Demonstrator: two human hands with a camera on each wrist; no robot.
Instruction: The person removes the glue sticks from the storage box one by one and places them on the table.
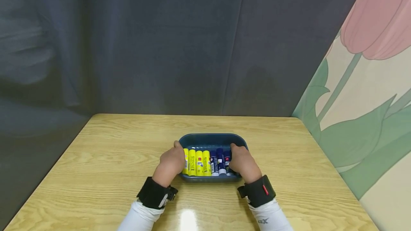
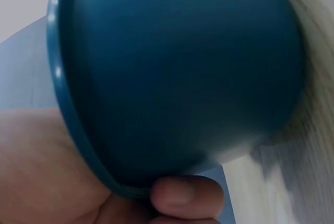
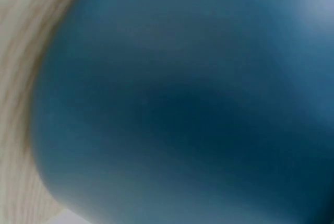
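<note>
Nearest, in front of the tray (image 1: 208, 179), two white sleeves (image 1: 141, 215) with black straps (image 1: 154, 192), slanting inward toward the tray's ends, and a shiny strip of table (image 1: 208, 206) between them. To either side of the tray, broad wood out to the table's slanting edges, both well apart from the rim (the wider stretch on the left). Around the tray's base, wood close up in both wrist views; hard to tell whether touching all along.

At the tray's left end, the left hand (image 1: 171, 159), wrist bent inward, gripping the rim, with a fingertip tucked just under it in the left wrist view. At the tray's right end, the right hand (image 1: 242, 161), almost a mirror of that pose, likewise bent over the rim and gripping (fingers out of sight in the right wrist view, behind mostly tray wall).

Inside the tray, between the hands, four yellow sticks (image 1: 199, 163) in a row on the left, then three blue sticks (image 1: 214, 163), the rightmost partly behind the right hand. Behind the tray, a narrower band of wood to the table's far edge, then a dark curtain (image 1: 173, 45); beyond the tray to the right, a flowered wall (image 1: 363, 124).
</note>
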